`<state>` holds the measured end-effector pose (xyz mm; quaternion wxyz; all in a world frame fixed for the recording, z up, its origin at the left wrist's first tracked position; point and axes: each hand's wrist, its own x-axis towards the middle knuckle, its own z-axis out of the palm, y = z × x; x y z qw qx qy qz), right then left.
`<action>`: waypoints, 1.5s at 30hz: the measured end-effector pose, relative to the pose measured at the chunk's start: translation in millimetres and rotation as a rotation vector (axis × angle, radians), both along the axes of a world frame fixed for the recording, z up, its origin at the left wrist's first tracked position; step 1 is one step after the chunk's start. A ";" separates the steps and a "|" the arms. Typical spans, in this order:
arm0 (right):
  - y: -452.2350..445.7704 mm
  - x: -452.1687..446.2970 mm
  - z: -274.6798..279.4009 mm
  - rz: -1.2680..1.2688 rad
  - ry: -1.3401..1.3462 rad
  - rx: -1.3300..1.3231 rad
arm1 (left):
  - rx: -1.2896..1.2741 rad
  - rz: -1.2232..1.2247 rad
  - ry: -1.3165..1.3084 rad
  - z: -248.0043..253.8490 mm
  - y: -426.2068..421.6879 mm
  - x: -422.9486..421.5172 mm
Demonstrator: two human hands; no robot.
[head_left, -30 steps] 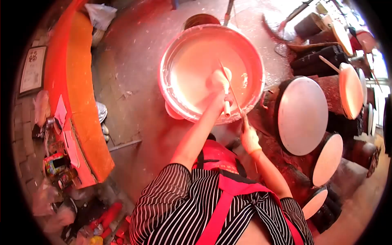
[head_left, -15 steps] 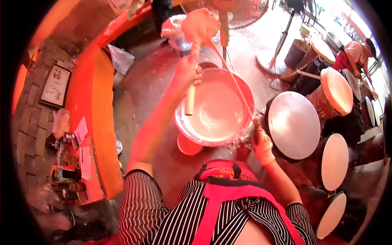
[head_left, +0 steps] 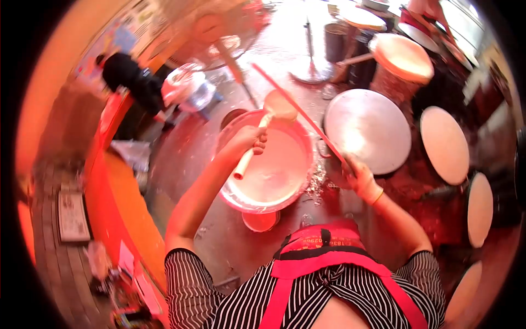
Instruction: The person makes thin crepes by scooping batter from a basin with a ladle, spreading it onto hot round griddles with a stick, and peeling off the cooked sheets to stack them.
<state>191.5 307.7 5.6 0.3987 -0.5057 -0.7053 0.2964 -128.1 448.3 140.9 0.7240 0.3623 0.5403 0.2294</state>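
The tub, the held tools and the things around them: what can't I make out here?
All in the head view:
Tub bottom: hidden by the pale liquid.
Gripped part of ladle: behind the left hand's fingers.
Stick's held part: behind the right hand's fingers.
Lowest disc, right: cut off by the edge.
Fan: blurred.

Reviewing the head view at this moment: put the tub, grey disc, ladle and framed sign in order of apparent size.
Largest to smallest:
Tub
Grey disc
Ladle and framed sign: too alike to rank
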 end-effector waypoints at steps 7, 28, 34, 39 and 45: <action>-5.1 112.1 111.8 -0.440 -0.616 0.238 | 1.194 -0.396 0.708 15.4 -2.4 196.8; -66.5 211.3 -93.6 -0.835 -0.303 -0.408 | 0.210 0.037 -0.470 -111.7 27.7 410.8; 9.0 203.6 -100.7 -0.727 0.436 -0.354 | -0.475 -0.338 -1.147 -14.1 62.4 355.3; -39.5 153.9 -73.6 -0.871 1.260 -0.396 | 0.308 -0.239 -0.406 -51.0 22.7 280.8; 19.2 78.2 -86.3 -1.034 1.174 -0.299 | 0.191 -0.118 -0.060 -104.8 -65.1 190.5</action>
